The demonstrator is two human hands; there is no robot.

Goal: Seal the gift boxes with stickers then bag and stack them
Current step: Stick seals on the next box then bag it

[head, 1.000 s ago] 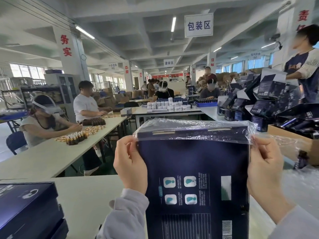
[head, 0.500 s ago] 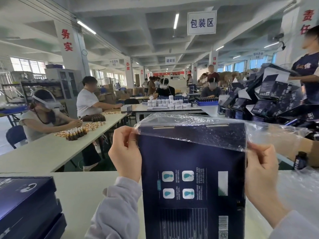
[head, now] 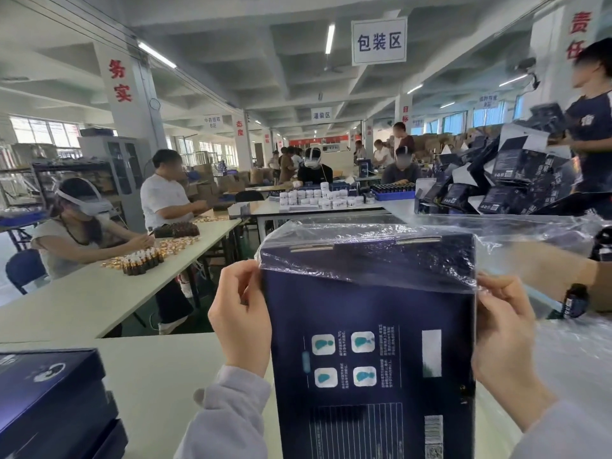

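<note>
A dark blue gift box [head: 371, 352] stands upright in front of me, its printed back facing me. A clear plastic bag [head: 367, 256] covers its top end and trails off to the right. My left hand [head: 241, 313] pinches the bag's edge at the box's upper left corner. At the upper right corner, my right hand [head: 503, 329] pinches the other edge of the bag. A stack of the same dark blue gift boxes [head: 49, 402] lies on the white table [head: 159, 372] at the lower left.
A heap of dark folded cartons [head: 496, 180] rises at the right, with a person standing behind it. Clear plastic bags [head: 573, 352] lie on the table at right. Seated workers fill the tables at left and behind, with small brown bottles [head: 142, 260].
The bag's lower edge has come further down over the top of the box. Both hands have shifted slightly downward along the box's sides with the bag edge.
</note>
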